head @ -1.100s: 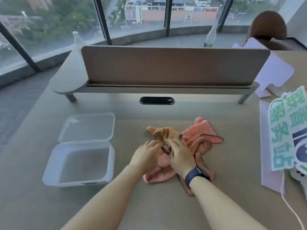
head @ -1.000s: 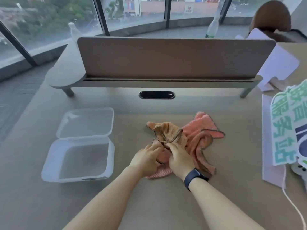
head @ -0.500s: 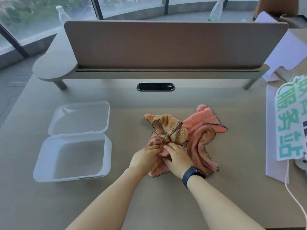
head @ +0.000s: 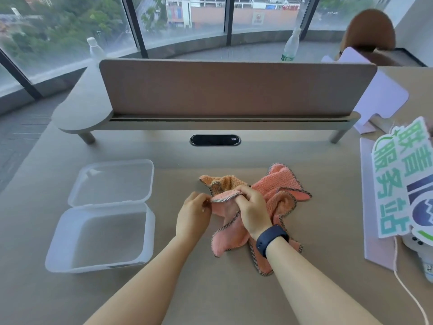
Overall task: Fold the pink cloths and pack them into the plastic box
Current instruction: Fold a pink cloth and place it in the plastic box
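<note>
A crumpled heap of pink cloths with dark stitched edges lies on the desk in front of me. My left hand and my right hand each pinch the top hem of one pink cloth, lifted a little so its lower part hangs to the desk. The hem runs taut between the two hands. An orange-toned cloth lies just behind them. The clear plastic box stands open and empty to the left, its lid hinged back.
A brown divider panel on a low shelf crosses the desk behind the cloths, above a black cable slot. A green-and-white sign and a white cable lie at the right. Two bottles stand beyond the divider.
Both hands have moved apart and raised one cloth's hem out of the heap, stretching it between them. The camera view has tilted up.
</note>
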`<move>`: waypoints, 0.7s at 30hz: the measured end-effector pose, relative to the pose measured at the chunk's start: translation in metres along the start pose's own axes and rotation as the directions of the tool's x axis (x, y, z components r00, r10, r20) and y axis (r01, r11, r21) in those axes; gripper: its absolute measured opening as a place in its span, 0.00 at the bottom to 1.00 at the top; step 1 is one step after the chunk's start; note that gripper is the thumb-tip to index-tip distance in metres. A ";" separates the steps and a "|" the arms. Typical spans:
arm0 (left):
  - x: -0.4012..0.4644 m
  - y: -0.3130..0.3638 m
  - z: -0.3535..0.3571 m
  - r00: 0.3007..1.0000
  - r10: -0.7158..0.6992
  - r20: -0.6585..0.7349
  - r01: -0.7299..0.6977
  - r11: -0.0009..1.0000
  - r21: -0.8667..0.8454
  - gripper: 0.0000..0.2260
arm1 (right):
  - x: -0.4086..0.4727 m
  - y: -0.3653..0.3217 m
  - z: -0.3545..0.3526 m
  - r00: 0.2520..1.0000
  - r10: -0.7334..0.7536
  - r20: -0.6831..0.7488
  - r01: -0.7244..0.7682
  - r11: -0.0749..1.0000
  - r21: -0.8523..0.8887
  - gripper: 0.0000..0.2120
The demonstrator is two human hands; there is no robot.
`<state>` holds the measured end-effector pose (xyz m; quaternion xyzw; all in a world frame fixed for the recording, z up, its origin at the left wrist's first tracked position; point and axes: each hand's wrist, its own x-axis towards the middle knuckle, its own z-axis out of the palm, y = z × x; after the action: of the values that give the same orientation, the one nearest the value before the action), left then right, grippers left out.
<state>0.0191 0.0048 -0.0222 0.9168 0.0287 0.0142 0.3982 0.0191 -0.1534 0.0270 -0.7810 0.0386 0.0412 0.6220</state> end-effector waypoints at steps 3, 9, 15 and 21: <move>0.005 0.003 -0.011 0.997 -0.071 -0.032 0.067 0.993 -0.101 0.07 | 0.002 -0.025 0.000 1.000 0.003 0.010 -0.004 0.991 0.136 0.12; 0.016 0.020 -0.053 0.979 -0.174 -0.104 0.129 0.930 -0.344 0.09 | 0.005 -0.057 -0.007 0.997 -0.065 -0.041 0.071 0.984 0.162 0.13; 0.036 0.040 -0.110 0.981 -0.058 -0.184 -0.022 0.913 -0.407 0.10 | 0.016 -0.080 -0.019 0.981 -0.155 -0.117 0.165 0.983 0.082 0.11; 0.039 0.047 -0.140 0.991 0.069 -0.112 -0.109 0.904 -0.413 0.07 | 0.010 -0.085 -0.027 0.970 -0.172 -0.172 0.190 0.977 0.099 0.12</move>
<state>0.0535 0.0773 0.1079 0.8089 0.0019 0.0817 0.5822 0.0391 -0.1603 0.1144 -0.7449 0.0201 -0.0819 0.6618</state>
